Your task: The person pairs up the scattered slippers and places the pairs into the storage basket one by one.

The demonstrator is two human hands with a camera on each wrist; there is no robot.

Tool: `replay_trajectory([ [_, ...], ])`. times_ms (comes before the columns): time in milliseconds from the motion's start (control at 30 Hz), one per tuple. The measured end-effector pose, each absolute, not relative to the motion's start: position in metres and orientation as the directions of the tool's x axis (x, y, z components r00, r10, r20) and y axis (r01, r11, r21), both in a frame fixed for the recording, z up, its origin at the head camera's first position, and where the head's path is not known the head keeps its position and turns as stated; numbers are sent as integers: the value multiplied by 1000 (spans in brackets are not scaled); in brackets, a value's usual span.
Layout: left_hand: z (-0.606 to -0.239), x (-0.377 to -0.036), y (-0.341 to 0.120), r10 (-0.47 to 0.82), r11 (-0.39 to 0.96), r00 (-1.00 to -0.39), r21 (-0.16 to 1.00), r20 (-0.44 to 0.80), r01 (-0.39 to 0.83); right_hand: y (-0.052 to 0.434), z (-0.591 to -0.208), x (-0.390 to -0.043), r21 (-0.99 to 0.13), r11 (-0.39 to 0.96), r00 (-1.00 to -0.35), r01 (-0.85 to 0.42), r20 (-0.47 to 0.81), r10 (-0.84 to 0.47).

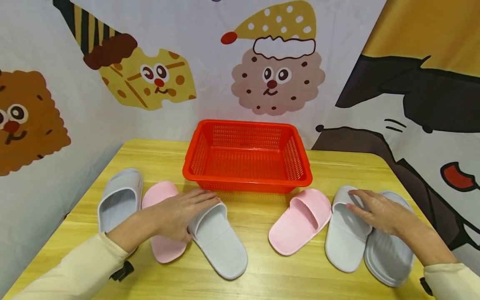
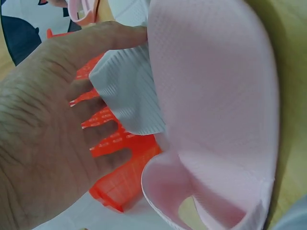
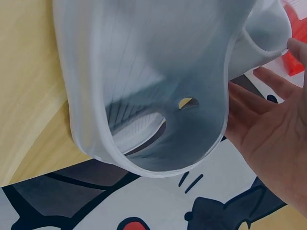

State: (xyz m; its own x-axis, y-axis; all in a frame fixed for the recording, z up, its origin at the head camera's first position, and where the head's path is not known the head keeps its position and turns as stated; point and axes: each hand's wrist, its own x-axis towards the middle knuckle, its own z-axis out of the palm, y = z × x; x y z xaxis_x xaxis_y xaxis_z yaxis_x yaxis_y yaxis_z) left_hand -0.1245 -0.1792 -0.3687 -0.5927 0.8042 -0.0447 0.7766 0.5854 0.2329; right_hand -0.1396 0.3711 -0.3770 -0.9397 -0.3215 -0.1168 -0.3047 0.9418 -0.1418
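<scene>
My left hand (image 1: 189,208) lies flat with straight fingers across the strap of a grey slipper (image 1: 221,243) and over a pink slipper (image 1: 160,196) beside it. The left wrist view shows that hand (image 2: 43,143) spread next to the pink slipper (image 2: 216,120) and the grey slipper (image 2: 127,96). My right hand (image 1: 369,208) rests with its fingers on the strap of a light grey slipper (image 1: 343,241), which leans on a darker grey slipper (image 1: 388,254). From the right wrist, the hand (image 3: 268,139) looks relaxed beside the grey slipper (image 3: 144,72). Neither hand grips anything.
A red plastic basket (image 1: 247,181) stands at the back middle of the yellow wooden table (image 1: 262,275). Another grey slipper (image 1: 120,198) lies at the far left and a second pink slipper (image 1: 300,221) right of centre. Cartoon-printed cloth hangs behind and at both sides.
</scene>
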Motion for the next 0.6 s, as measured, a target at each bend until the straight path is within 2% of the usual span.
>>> replay_trajectory([
  [267,-368,-129,-173,796,597,-601,244,-68,764,373,-377,-139,-181,944,-938,-275,-167,-305],
  [600,-373,-135,-167,792,609,-598,234,-123,758,375,-374,-137,-175,941,-937,-289,-150,-315],
])
